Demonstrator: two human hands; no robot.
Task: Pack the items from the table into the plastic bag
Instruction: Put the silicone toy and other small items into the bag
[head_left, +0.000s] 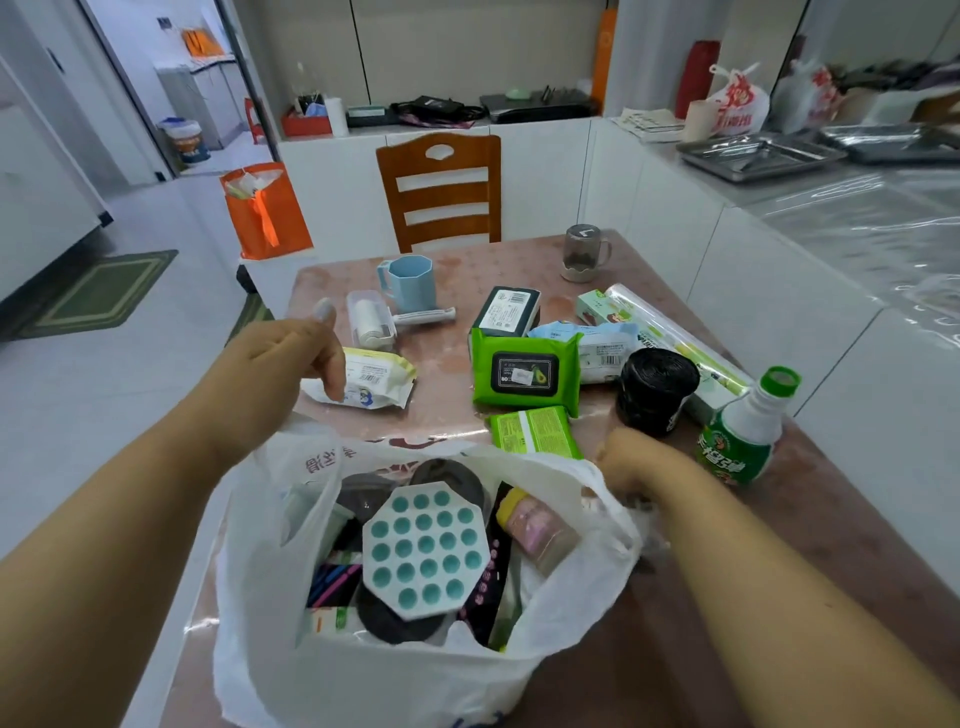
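Observation:
The white plastic bag (415, 670) stands open at the table's near edge. It holds a teal-dotted silicone tray (423, 551), a yellow-lidded jar (535, 525), pens and dark packets. My right hand (628, 462) grips the bag's right rim, its fingers hidden behind the plastic. My left hand (296, 358) hovers over the left end of a white-and-yellow wipes pack (379, 382), fingers loosely curled and holding nothing. Also on the table are a green wipes pack (524, 371), a small green pack (535, 431), a black bag roll (657, 395) and a green-white bottle (743, 436).
Farther back on the table are a lint roller (371, 322), a blue cup (408, 283), a black box (509, 309), a cling-film box (675, 343) and a glass mug (584, 252). A wooden chair (441, 192) stands behind, with an orange bag (265, 210) to its left.

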